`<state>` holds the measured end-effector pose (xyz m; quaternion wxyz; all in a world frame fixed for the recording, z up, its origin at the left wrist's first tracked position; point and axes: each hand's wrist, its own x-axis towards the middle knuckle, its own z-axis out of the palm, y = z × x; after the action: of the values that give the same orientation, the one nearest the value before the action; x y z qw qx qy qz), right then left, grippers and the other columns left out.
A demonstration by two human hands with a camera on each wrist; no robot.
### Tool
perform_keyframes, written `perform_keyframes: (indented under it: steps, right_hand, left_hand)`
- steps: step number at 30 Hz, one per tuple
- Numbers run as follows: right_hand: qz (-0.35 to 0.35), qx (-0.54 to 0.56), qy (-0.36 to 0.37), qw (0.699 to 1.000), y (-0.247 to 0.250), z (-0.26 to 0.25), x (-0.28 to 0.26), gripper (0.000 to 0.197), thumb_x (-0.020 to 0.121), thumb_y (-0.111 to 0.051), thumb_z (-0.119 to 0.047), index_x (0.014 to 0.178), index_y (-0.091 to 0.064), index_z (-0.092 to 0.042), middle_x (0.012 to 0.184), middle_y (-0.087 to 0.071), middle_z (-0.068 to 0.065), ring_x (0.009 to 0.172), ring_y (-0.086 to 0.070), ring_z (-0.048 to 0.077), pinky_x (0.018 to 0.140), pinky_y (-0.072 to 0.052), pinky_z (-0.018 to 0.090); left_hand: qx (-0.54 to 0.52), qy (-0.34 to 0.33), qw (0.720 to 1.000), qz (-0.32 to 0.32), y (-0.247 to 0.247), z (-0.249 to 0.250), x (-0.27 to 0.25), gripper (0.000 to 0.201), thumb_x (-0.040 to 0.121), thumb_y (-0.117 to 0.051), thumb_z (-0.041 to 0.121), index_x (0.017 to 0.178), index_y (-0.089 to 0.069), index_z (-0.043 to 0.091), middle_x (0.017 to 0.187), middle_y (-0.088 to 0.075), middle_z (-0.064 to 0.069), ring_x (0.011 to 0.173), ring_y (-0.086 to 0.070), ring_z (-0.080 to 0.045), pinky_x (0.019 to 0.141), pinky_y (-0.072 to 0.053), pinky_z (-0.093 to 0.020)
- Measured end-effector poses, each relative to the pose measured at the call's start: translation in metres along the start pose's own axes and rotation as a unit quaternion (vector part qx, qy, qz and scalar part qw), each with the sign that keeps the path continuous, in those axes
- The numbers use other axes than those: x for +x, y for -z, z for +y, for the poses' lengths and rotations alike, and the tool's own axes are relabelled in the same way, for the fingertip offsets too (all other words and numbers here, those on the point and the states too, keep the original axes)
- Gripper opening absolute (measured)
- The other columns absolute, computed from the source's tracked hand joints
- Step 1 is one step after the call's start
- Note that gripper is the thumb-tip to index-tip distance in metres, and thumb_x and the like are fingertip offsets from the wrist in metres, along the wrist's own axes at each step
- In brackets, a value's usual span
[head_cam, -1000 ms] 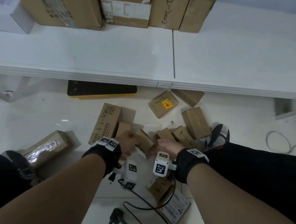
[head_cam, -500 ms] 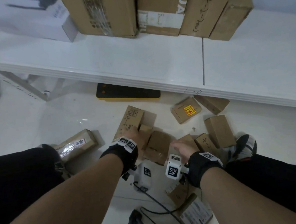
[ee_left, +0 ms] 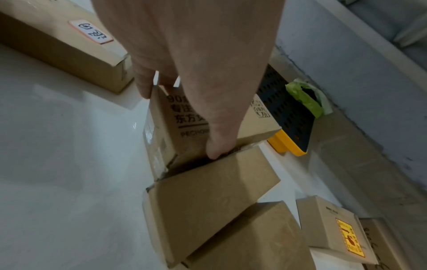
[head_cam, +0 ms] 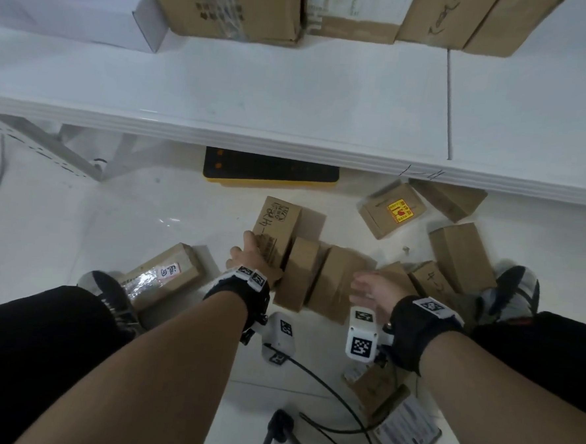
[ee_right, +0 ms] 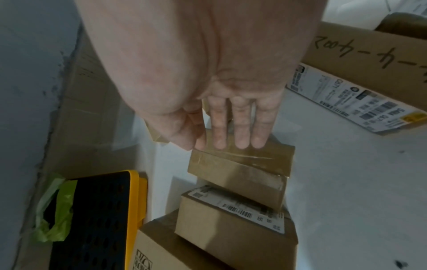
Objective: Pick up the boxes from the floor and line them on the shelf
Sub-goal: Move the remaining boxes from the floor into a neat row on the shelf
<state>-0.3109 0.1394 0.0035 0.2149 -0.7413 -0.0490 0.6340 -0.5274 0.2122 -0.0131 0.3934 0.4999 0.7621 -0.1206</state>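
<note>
On the floor [head_cam: 113,217] — left hand [head_cam: 253,259] grip pinches printed box [head_cam: 277,227] | right hand [head_cam: 371,290] flat, fingers straight, on plain box [head_cam: 336,282]

I'm in a stockroom or parcel storeroom: hand-numbered cardboard boxes [head_cam: 336,282] scattered over the glossy white floor [head_cam: 79,215] at centre frame, more cartons [head_cam: 229,5] lining the white shelf [head_cam: 292,94] above.

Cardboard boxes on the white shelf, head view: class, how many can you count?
4, side by side at the back of the shelf: left to right, a taped box, a white-labelled box, a handwritten box, a plain box. More may lie beyond the frame.
</note>
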Motion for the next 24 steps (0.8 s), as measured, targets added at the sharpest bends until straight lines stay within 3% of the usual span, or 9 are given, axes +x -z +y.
perform_keyframes:
  steps: [5, 8, 11, 13, 16, 19, 21, 23, 24]
  right_hand:
    - [0.004, -0.019, 0.005, 1.000, -0.006, -0.015, -0.011, 0.027, 0.098, -0.050, -0.021, 0.123, -0.057, -0.013, 0.113, -0.061, 0.002, 0.100, -0.061, 0.024, 0.085, -0.048, 0.039]
    - [0.016, -0.032, -0.008, 0.999, 0.015, -0.017, -0.016, 0.022, 0.097, -0.050, -0.018, 0.112, -0.062, -0.009, 0.105, -0.064, 0.005, 0.085, -0.067, 0.020, 0.078, -0.051, 0.035]
    - [0.071, -0.090, -0.034, 0.993, 0.048, -0.001, -0.029, 0.021, 0.102, -0.042, -0.014, 0.099, -0.060, -0.004, 0.133, -0.053, 0.014, 0.093, -0.061, 0.030, 0.082, -0.047, 0.034]
    - [0.099, -0.103, -0.059, 0.988, 0.075, 0.020, -0.046, 0.026, 0.103, -0.034, -0.010, 0.107, -0.056, 0.004, 0.148, -0.038, 0.016, 0.098, -0.055, 0.036, 0.068, -0.044, 0.023]
    - [0.096, -0.109, -0.086, 0.986, 0.096, 0.067, -0.070, 0.049, 0.104, -0.032, -0.015, 0.149, -0.022, 0.002, 0.155, -0.025, 0.013, 0.140, -0.032, 0.035, 0.088, -0.044, 0.024]
    - [0.069, -0.378, -0.071, 0.921, 0.104, 0.129, -0.067, 0.079, 0.092, -0.038, -0.048, 0.155, 0.005, -0.028, 0.161, -0.003, 0.000, 0.150, -0.003, 0.028, 0.118, -0.018, 0.040]
    - [0.091, -0.276, -0.141, 0.946, 0.111, 0.159, -0.039, 0.079, 0.086, -0.039, -0.051, 0.155, -0.003, -0.033, 0.162, -0.007, 0.002, 0.148, -0.013, 0.027, 0.118, -0.026, 0.039]
    - [0.022, -0.099, -0.224, 0.969, 0.127, 0.196, 0.032, 0.063, 0.094, -0.043, -0.034, 0.151, -0.026, -0.015, 0.155, -0.029, 0.011, 0.139, -0.037, 0.027, 0.102, -0.048, 0.026]
    - [-0.017, -0.064, -0.228, 0.971, 0.130, 0.202, 0.048, 0.061, 0.092, -0.047, -0.034, 0.147, -0.033, -0.011, 0.148, -0.040, 0.012, 0.131, -0.047, 0.028, 0.097, -0.052, 0.030]
  left_hand:
    - [-0.045, 0.008, 0.999, 0.018, 0.017, -0.008, -0.004, 0.074, 0.065, -0.078, 0.045, 0.111, -0.024, 0.026, 0.110, -0.052, -0.014, 0.093, -0.058, -0.039, 0.081, -0.055, -0.050]
    - [-0.072, 0.001, 0.997, 0.027, 0.030, -0.021, -0.014, 0.067, 0.075, -0.076, 0.042, 0.116, -0.028, 0.019, 0.101, -0.053, -0.011, 0.081, -0.053, -0.031, 0.069, -0.044, -0.040]
    - [-0.088, 0.008, 0.995, 0.036, 0.040, -0.034, -0.023, 0.066, 0.076, -0.075, 0.043, 0.115, -0.028, 0.017, 0.097, -0.051, -0.011, 0.072, -0.047, -0.025, 0.069, -0.041, -0.041]
    - [-0.103, 0.024, 0.994, 0.034, 0.036, -0.041, -0.024, 0.068, 0.072, -0.077, 0.046, 0.111, -0.027, 0.020, 0.103, -0.053, -0.011, 0.078, -0.052, -0.029, 0.071, -0.047, -0.044]
    - [-0.123, 0.037, 0.991, 0.027, 0.027, -0.045, -0.036, 0.068, 0.071, -0.078, 0.043, 0.110, -0.026, 0.022, 0.107, -0.053, -0.011, 0.087, -0.055, -0.033, 0.067, -0.048, -0.042]
    - [-0.144, 0.036, 0.989, 0.010, 0.015, -0.046, -0.050, 0.074, 0.077, -0.077, 0.032, 0.130, -0.026, 0.019, 0.110, -0.050, -0.010, 0.089, -0.052, -0.027, 0.072, -0.042, -0.036]
    - [-0.149, 0.041, 0.988, 0.000, 0.005, -0.049, -0.056, 0.076, 0.078, -0.078, 0.032, 0.132, -0.027, 0.017, 0.110, -0.052, -0.010, 0.079, -0.052, -0.023, 0.067, -0.042, -0.034]
    - [-0.141, 0.048, 0.989, -0.002, -0.002, -0.052, -0.060, 0.076, 0.078, -0.078, 0.034, 0.133, -0.028, 0.016, 0.108, -0.054, -0.010, 0.078, -0.054, -0.024, 0.065, -0.044, -0.036]
    - [-0.137, 0.052, 0.989, -0.005, -0.005, -0.053, -0.062, 0.077, 0.077, -0.077, 0.035, 0.133, -0.028, 0.016, 0.107, -0.054, -0.010, 0.079, -0.054, -0.025, 0.067, -0.044, -0.037]
